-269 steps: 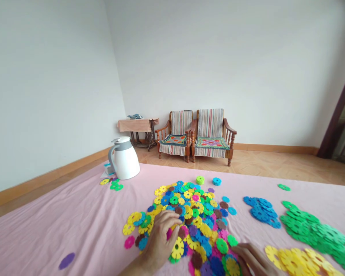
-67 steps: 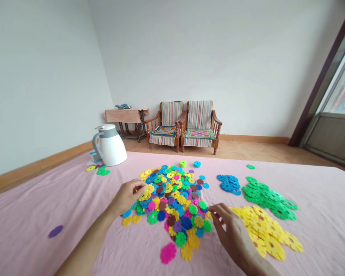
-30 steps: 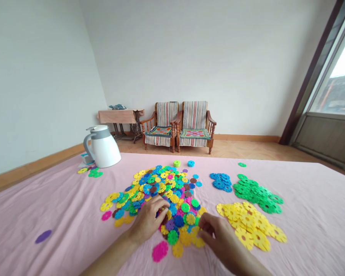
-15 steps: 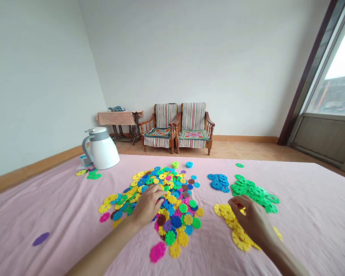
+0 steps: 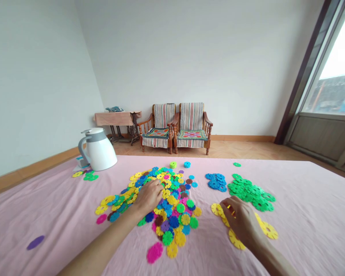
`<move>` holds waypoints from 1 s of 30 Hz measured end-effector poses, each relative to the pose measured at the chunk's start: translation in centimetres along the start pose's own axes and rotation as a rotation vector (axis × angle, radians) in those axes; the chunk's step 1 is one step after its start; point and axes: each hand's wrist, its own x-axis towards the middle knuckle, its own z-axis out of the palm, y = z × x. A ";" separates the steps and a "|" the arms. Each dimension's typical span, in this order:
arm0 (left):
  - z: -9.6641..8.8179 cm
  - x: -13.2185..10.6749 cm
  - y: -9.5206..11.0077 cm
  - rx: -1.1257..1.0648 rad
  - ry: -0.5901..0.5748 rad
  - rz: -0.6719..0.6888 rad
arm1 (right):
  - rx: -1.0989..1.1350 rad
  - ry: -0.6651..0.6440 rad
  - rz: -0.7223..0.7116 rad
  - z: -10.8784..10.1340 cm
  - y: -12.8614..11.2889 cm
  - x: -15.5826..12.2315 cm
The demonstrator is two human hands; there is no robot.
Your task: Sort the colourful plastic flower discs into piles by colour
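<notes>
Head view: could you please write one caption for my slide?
Left hand over a mixed pile of colorful discs, right hand over yellow discs, blue discs and green discs beyond.

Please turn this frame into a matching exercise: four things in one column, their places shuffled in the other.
Things:
1. Left hand
2. Right hand
3. White jug
4. Lone purple disc

Places:
A. Far left part of the pink cloth
B. Over the yellow discs
C. Near left part of the cloth
D. Over the mixed-colour pile

Pairs: 1-D, 2-B, 3-A, 4-C
</notes>
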 end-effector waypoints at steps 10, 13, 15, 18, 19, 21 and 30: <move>-0.6 -1.2 -1.6 -0.364 0.246 -0.257 | 0.047 -0.011 -0.022 0.2 -1.2 -0.4; -0.8 -1.8 0.6 -0.696 0.176 -0.304 | 0.156 0.003 -0.032 0.6 -2.5 -0.7; -0.8 -2.3 3.1 -0.881 0.068 -0.299 | 0.261 -0.003 -0.038 1.0 -3.7 -1.1; -0.5 -3.2 7.0 -1.007 -0.031 -0.263 | 0.455 -0.085 -0.016 1.8 -5.4 -1.8; -0.4 -3.5 8.1 -1.024 -0.055 -0.251 | 0.523 -0.129 -0.005 2.1 -5.9 -2.0; -0.1 -3.8 9.5 -1.027 -0.091 -0.219 | 0.630 -0.208 0.012 2.6 -6.5 -2.2; 0.0 -2.6 4.2 -0.628 0.117 -0.194 | 0.453 -0.175 0.122 -0.8 -1.6 -0.1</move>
